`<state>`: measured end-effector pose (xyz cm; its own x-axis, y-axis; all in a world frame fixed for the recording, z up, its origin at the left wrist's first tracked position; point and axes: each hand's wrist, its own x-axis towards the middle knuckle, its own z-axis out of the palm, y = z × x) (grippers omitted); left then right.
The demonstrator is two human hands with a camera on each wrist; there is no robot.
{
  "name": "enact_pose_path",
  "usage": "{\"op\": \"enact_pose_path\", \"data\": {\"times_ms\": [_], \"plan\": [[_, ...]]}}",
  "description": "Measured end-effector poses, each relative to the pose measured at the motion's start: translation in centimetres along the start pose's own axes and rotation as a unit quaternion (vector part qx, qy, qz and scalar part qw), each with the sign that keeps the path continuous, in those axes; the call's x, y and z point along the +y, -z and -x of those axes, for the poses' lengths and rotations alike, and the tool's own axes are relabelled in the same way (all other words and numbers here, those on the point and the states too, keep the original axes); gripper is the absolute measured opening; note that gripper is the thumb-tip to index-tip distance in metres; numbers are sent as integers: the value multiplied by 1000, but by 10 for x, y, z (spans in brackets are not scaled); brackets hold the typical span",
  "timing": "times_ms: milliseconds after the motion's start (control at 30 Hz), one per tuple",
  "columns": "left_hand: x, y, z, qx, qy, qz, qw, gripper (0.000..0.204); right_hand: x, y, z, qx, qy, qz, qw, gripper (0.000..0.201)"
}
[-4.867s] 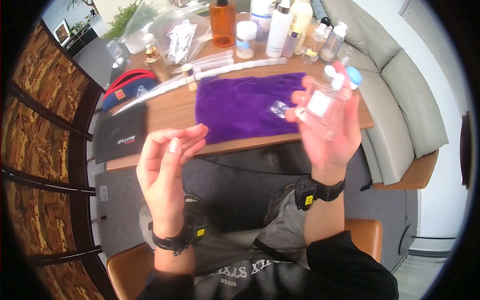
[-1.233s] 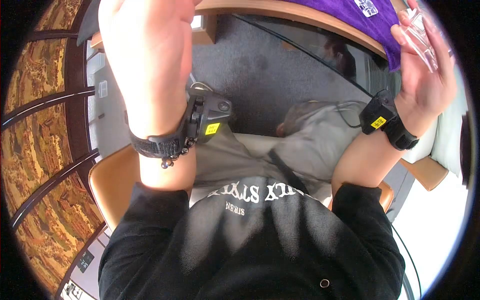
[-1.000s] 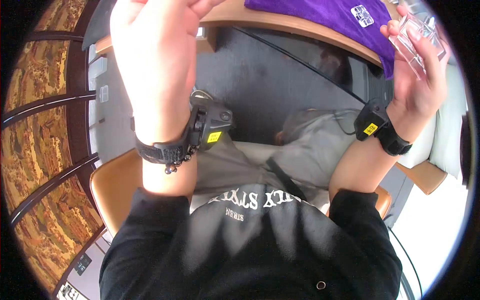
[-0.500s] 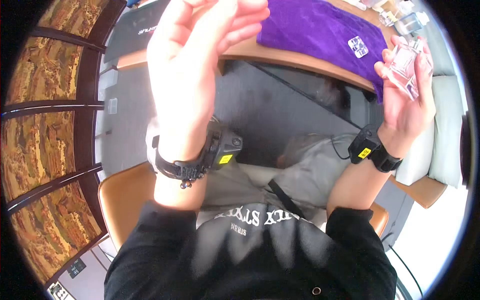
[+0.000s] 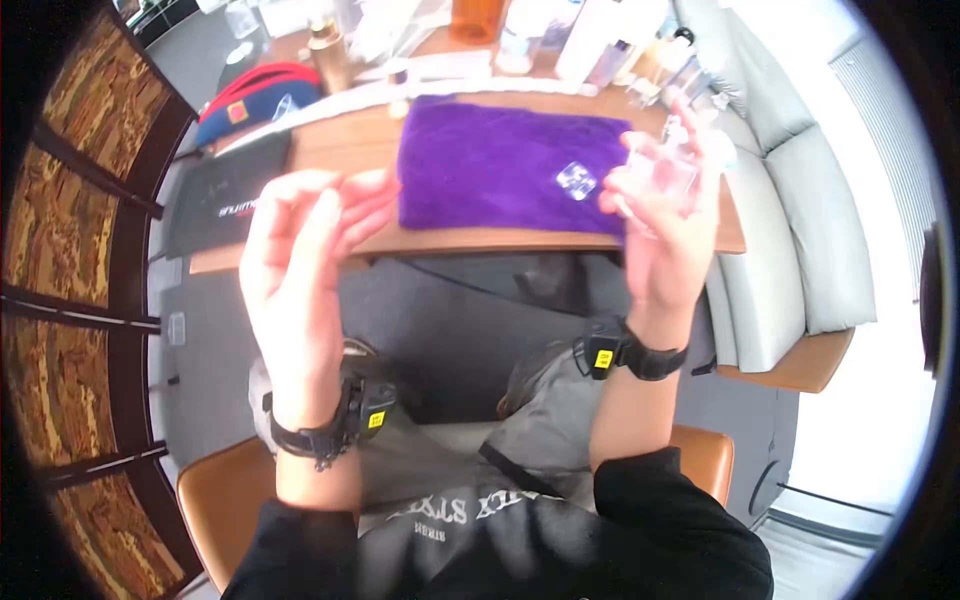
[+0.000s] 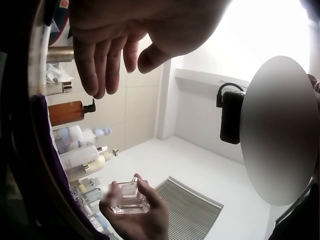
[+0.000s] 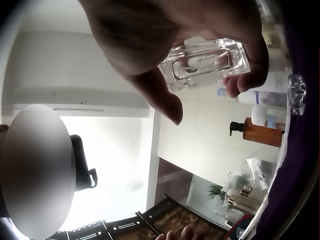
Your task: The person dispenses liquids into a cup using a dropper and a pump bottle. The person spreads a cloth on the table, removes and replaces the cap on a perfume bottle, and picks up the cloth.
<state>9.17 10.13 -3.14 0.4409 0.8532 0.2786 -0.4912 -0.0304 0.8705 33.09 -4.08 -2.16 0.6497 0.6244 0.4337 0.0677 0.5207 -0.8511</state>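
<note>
My right hand (image 5: 667, 225) grips a clear glass perfume bottle (image 5: 663, 172) above the right end of a purple cloth (image 5: 490, 165). In the right wrist view, thumb and fingers hold the square glass bottle (image 7: 205, 65) by its sides, its thick base facing the camera. My left hand (image 5: 297, 255) is raised in front of the table at the cloth's left, fingers loosely bent and nothing in them. The left wrist view shows this left hand (image 6: 135, 35) with relaxed, hanging fingers. A small clear faceted piece (image 5: 575, 181) lies on the cloth, left of the right hand.
Several bottles stand along the table's back, among them an amber bottle (image 5: 474, 20) and a gold pump bottle (image 5: 328, 52). A long white strip (image 5: 450, 90) lies before them. At the left are a navy-and-red pouch (image 5: 258, 103) and a black folder (image 5: 225, 190). A grey sofa (image 5: 790, 200) stands right.
The head view has lifted from lap to table, so both hands now appear lower and over the table's front. The right hand keeps hold of the perfume bottle; the left stays free.
</note>
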Motion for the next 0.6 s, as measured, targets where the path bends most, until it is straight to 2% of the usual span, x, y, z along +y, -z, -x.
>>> {"op": "enact_pose_path", "data": {"times_ms": [200, 300, 433, 533, 567, 600], "plan": [[1, 3, -1, -23, -9, -39, 999, 18, -2, -7, -6, 20, 2, -30, 999, 91], [2, 2, 0, -23, -12, -38, 999, 18, -4, -8, -5, -8, -14, -9, 1000, 95], [2, 2, 1, -18, -9, -34, 999, 18, 1, -6, -1, -19, -20, -11, 1000, 93], [2, 1, 1, -16, -6, -32, 999, 18, 6, -8, 0, -2, -12, 53, 999, 87], [3, 1, 1, -16, -6, -34, 999, 18, 12, -7, -3, 16, 65, 163, 984, 83], [3, 1, 1, -16, -7, -37, 999, 18, 15, -8, -5, 35, 142, 269, 952, 79]]}}
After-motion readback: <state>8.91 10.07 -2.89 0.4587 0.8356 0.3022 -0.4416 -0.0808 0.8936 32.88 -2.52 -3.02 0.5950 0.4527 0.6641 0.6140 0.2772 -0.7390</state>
